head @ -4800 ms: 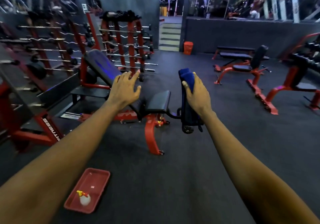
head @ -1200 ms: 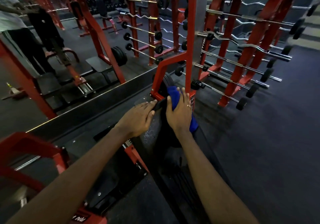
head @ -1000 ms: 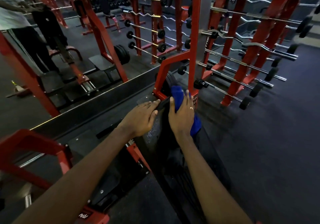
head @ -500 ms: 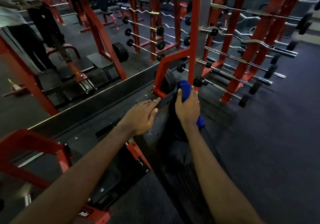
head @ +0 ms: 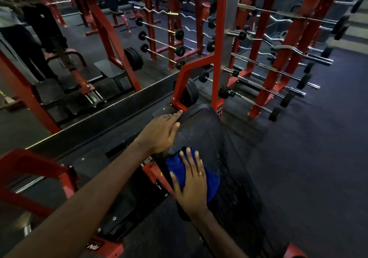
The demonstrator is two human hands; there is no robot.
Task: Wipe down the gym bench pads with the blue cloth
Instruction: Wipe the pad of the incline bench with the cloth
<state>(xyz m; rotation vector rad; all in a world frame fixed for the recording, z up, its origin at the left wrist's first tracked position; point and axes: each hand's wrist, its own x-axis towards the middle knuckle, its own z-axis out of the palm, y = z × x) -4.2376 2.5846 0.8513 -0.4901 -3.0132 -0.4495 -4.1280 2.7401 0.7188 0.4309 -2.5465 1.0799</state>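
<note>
A long black bench pad (head: 201, 126) slopes away from me, its top end by a red frame upright. The blue cloth (head: 212, 182) lies folded on the pad's middle, pressed flat under my right hand (head: 191, 184), whose fingers are spread over it. My left hand (head: 161, 132) rests palm down on the pad's upper left edge, fingers pointing toward the top end. The pad surface near the top looks speckled and damp.
A red rack frame (head: 217, 44) stands just past the pad's top. Racks of barbells (head: 278, 68) fill the right and back. A mirror wall (head: 59, 48) on the left reflects benches and a standing person. Dark rubber floor (head: 308, 158) lies to the right.
My right hand has slid the blue cloth down the pad from its top end toward me. My left hand has stayed on the pad's upper left edge.
</note>
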